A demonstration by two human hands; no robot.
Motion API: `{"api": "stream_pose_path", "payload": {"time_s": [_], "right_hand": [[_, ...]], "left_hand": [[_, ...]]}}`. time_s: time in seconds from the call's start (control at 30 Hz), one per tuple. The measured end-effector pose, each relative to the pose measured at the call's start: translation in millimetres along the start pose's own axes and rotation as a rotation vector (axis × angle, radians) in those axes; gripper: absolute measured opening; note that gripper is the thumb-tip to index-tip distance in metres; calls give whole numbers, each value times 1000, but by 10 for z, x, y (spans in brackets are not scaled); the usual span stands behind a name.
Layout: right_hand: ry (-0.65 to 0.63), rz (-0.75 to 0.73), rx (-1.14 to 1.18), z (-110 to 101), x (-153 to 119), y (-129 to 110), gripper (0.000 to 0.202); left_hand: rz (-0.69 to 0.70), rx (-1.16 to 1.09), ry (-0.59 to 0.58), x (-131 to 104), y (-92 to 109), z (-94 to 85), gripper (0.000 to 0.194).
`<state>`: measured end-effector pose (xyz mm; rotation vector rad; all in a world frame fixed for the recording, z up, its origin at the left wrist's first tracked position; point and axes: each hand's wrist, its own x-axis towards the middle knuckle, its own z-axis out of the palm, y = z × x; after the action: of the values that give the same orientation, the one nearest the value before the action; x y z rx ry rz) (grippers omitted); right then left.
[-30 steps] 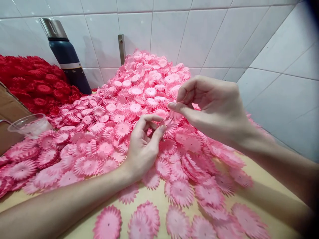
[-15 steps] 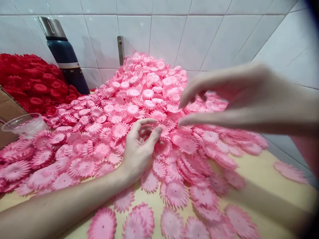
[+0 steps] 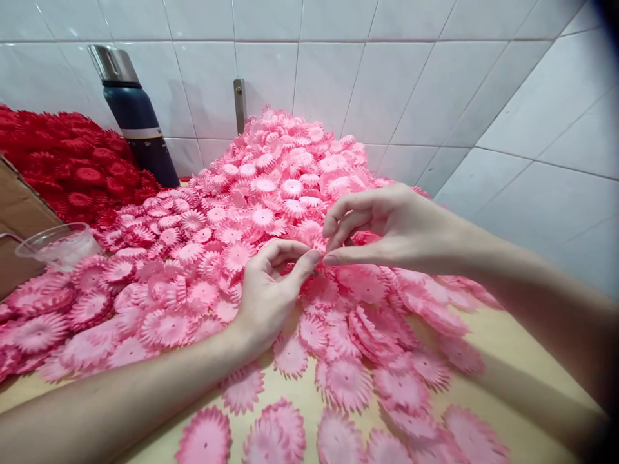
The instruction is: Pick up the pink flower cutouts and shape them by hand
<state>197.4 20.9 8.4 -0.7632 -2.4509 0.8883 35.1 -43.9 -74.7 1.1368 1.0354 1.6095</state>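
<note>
A large heap of pink scalloped discs (image 3: pixel 264 183) spreads across the pale yellow table (image 3: pixel 532 361). Over its middle, my left hand (image 3: pixel 275 287) has thumb and index finger pinched together, on something too small to make out. My right hand (image 3: pixel 382 229) comes in from the right, its thumb and fingertips nearly closed just beside the left fingertips. Whether anything sits between the right fingers is hidden. Loose pink discs (image 3: pixel 206 438) lie flat near the front edge of the view.
A pile of red discs (image 3: pixel 72 161) rises at the back left beside a dark blue bottle (image 3: pixel 140 122). A clear plastic cup (image 3: pixel 60 245) and a cardboard box (image 3: pixel 22 212) are at the left. A tiled wall (image 3: pixel 387 84) with a metal bracket (image 3: pixel 240 106) stands behind.
My right hand has moved left and down to the left fingertips, and its fingers have drawn closer together. My left hand has closed its thumb toward its index finger. The view has shifted slightly.
</note>
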Motion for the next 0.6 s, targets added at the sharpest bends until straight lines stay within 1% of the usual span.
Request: {"api": "stream_pose_path", "payload": {"time_s": [0.1, 0.2, 0.3, 0.43, 0.53, 0.6], "right_hand": [[-58, 11, 49, 11, 12, 22, 16], [-133, 57, 126, 5, 20, 62, 22], [-165, 83, 170, -5, 30, 114, 20], [-162, 66, 176, -8, 45, 159, 16], [-154, 67, 176, -3, 46, 164, 16], [-74, 38, 141, 8, 43, 159, 13]], "left_hand": [[-1, 3, -19, 0, 1, -8, 16], [0, 0, -44, -6, 3, -12, 16], [-10, 7, -34, -16, 10, -8, 16], [-46, -51, -9, -28, 27, 3, 25], [-44, -59, 2, -29, 39, 10, 25], [-50, -57, 5, -29, 45, 12, 25]]}}
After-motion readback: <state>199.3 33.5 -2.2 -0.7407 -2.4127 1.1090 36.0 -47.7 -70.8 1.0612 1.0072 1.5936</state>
